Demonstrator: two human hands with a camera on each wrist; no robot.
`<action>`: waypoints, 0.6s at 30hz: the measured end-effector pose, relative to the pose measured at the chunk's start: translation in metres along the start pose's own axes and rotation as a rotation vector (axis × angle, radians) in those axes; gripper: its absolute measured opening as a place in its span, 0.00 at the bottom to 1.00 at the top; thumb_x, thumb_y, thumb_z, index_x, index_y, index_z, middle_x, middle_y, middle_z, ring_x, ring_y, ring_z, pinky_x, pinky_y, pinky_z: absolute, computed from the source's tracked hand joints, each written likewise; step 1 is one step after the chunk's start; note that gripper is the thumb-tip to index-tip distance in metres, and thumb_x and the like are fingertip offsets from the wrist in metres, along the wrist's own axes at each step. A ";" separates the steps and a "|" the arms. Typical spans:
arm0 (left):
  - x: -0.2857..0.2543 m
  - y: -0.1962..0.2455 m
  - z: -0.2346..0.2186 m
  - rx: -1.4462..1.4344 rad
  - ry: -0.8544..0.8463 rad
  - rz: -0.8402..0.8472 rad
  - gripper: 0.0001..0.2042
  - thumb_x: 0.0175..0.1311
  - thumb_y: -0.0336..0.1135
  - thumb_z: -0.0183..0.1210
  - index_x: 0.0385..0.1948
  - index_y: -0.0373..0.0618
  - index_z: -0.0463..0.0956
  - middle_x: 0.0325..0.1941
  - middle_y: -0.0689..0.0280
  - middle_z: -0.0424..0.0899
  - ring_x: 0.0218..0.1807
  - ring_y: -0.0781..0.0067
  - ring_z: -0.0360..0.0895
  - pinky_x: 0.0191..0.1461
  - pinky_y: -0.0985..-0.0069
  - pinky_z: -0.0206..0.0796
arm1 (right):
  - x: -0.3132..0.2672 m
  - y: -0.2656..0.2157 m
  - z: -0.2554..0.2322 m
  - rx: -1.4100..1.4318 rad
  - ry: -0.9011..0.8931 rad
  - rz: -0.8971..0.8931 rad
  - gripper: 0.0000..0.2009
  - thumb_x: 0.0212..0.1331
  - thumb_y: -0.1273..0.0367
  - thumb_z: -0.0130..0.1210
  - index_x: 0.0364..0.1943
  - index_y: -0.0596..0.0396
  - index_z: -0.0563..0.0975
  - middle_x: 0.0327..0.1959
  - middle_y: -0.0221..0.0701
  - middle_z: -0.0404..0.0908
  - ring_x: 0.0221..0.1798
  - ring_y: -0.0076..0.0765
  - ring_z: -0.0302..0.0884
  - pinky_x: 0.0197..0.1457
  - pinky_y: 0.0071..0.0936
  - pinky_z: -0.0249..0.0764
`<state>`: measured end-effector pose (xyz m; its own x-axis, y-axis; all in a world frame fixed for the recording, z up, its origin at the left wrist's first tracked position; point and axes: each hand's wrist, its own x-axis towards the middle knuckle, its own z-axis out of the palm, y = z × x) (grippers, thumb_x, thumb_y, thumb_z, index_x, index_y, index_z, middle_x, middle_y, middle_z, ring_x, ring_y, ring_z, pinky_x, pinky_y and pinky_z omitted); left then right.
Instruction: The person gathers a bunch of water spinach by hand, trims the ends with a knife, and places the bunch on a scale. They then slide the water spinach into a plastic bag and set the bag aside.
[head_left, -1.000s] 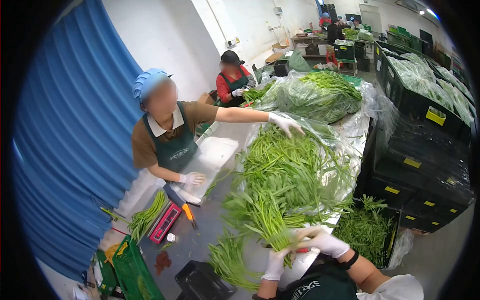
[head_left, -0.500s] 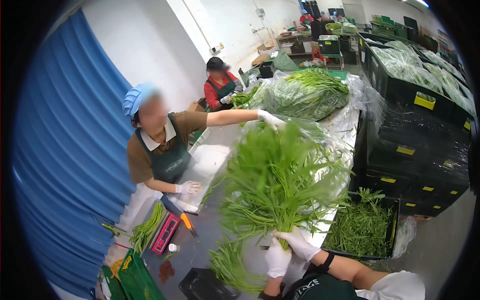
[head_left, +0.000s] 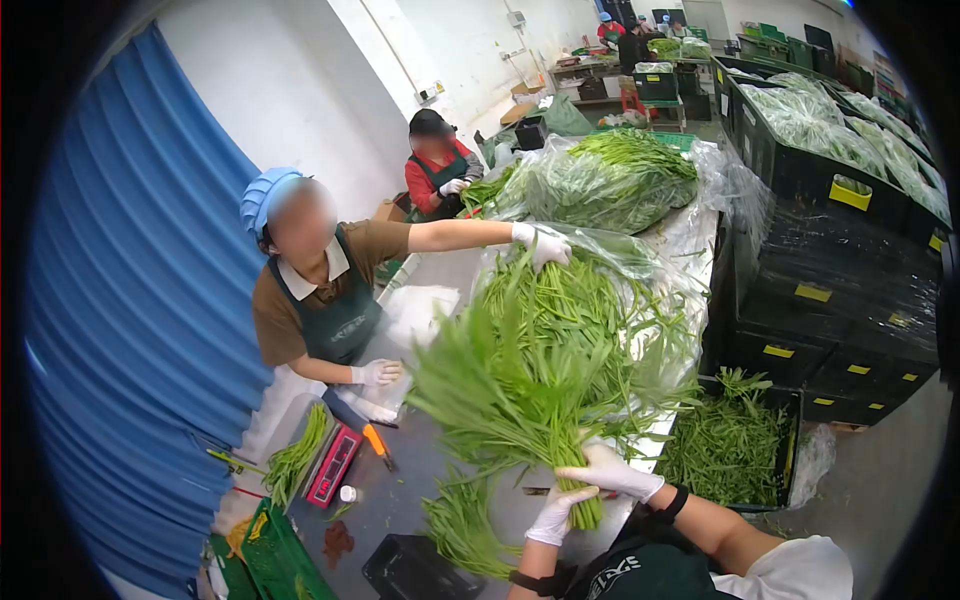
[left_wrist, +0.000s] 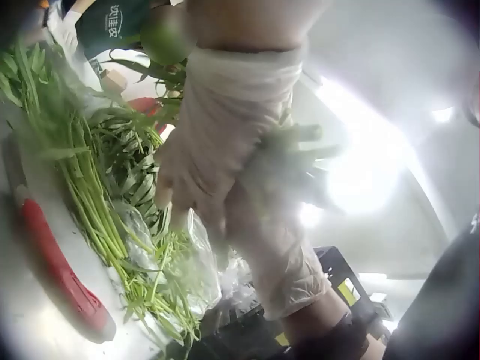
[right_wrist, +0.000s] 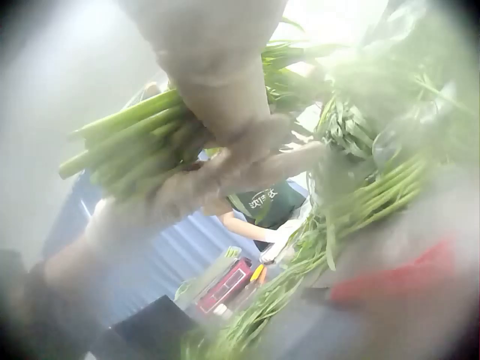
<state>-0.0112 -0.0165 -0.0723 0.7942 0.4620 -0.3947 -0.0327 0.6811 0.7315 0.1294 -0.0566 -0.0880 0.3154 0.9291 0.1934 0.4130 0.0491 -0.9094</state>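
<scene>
Head view above, wrist close-ups beneath

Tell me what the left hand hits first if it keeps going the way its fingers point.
The left hand points up toward the right hand; it already touches the bunch's stems. Going straight on, it would probably meet the right hand first, though depth is unclear.

Smooth white rubbery gloves cover the left hand (head_left: 553, 516) and right hand (head_left: 612, 472); leafy greens (head_left: 520, 375) lie on crinkled glossy plastic sheeting (head_left: 690, 290) over a dull metal table (head_left: 400, 480).
</scene>
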 end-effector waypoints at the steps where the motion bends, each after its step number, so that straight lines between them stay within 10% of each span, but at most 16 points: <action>1: 0.002 0.001 0.002 -0.005 -0.001 -0.005 0.26 0.52 0.16 0.55 0.56 0.41 0.61 0.49 0.57 0.73 0.47 0.63 0.77 0.51 0.66 0.74 | 0.005 -0.001 -0.007 -0.477 0.129 -0.202 0.28 0.54 0.52 0.55 0.46 0.65 0.73 0.50 0.46 0.74 0.55 0.45 0.69 0.57 0.36 0.65; 6: 0.013 0.005 0.001 -0.038 0.196 -0.014 0.23 0.51 0.19 0.57 0.52 0.41 0.67 0.40 0.61 0.78 0.40 0.66 0.79 0.44 0.70 0.74 | -0.011 -0.031 -0.034 -0.263 0.262 -0.047 0.22 0.54 0.58 0.53 0.47 0.61 0.75 0.52 0.43 0.72 0.58 0.50 0.65 0.58 0.40 0.60; 9: 0.014 0.012 0.003 -0.148 0.234 0.077 0.22 0.52 0.20 0.57 0.52 0.42 0.68 0.40 0.64 0.78 0.39 0.69 0.78 0.43 0.73 0.73 | -0.052 -0.053 -0.045 -0.333 0.475 -0.413 0.24 0.44 0.60 0.59 0.47 0.54 0.73 0.52 0.39 0.69 0.56 0.52 0.65 0.57 0.45 0.61; 13: 0.017 0.007 0.020 -0.147 0.269 0.092 0.18 0.52 0.22 0.58 0.47 0.41 0.71 0.38 0.63 0.79 0.37 0.70 0.79 0.38 0.76 0.73 | -0.065 -0.042 -0.012 -0.655 0.342 -0.678 0.24 0.44 0.54 0.56 0.50 0.41 0.74 0.55 0.31 0.68 0.56 0.43 0.65 0.61 0.49 0.56; 15: 0.015 -0.002 0.021 -0.150 0.259 0.122 0.17 0.51 0.21 0.58 0.45 0.40 0.72 0.37 0.63 0.79 0.36 0.71 0.79 0.38 0.77 0.73 | -0.040 -0.055 -0.017 -0.621 0.330 -0.539 0.23 0.47 0.56 0.55 0.51 0.42 0.74 0.57 0.30 0.68 0.57 0.41 0.65 0.62 0.47 0.55; 18: 0.016 -0.004 0.016 -0.145 0.248 0.191 0.15 0.50 0.21 0.58 0.43 0.39 0.73 0.36 0.63 0.80 0.35 0.72 0.79 0.37 0.78 0.73 | -0.023 -0.053 -0.016 -0.117 0.199 -0.450 0.18 0.50 0.64 0.53 0.47 0.49 0.76 0.49 0.33 0.75 0.54 0.43 0.68 0.59 0.40 0.61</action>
<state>0.0114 -0.0213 -0.0721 0.5939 0.7012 -0.3945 -0.2670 0.6344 0.7255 0.1136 -0.0865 -0.0387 0.2356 0.7369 0.6337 0.6352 0.3768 -0.6742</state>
